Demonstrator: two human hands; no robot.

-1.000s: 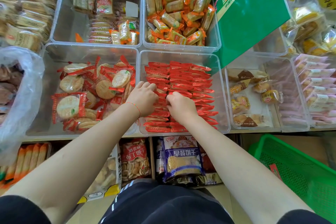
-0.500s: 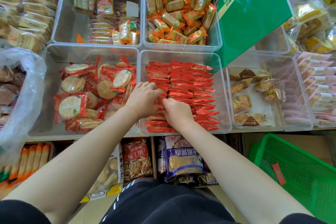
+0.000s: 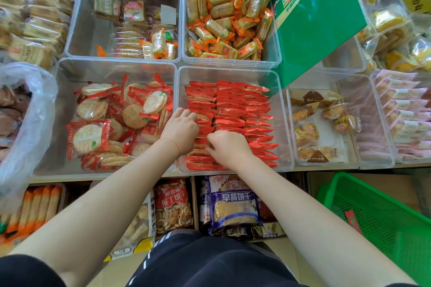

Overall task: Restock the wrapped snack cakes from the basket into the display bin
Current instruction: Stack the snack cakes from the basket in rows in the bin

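A clear display bin [image 3: 283, 123] holds three tidy rows of red-wrapped snack cakes [image 3: 242, 109]. Both my hands are inside it, over the left and middle rows near the front. My left hand [image 3: 182, 130], with a thin cord on its wrist, has its fingers curled down onto the left row of packets. Right beside it, almost touching, my right hand [image 3: 229, 147] has its fingers tucked among the middle row's packets. At the lower right stands the green basket [image 3: 338, 196], with one red packet [image 3: 353, 221] visible inside.
Neighbouring clear bins hold round rice crackers [image 3: 112, 119], orange-wrapped cakes [image 3: 228, 23] and small buns [image 3: 321, 123]. A green carton [image 3: 314, 18] leans over the bin's far right corner. A plastic bag [image 3: 25, 123] bulges at the left. Bagged biscuits [image 3: 233, 205] fill the shelf below.
Both hands have slid a little toward the near edge of the bin, staying among the red packets. The right hand has drawn closer to the left.
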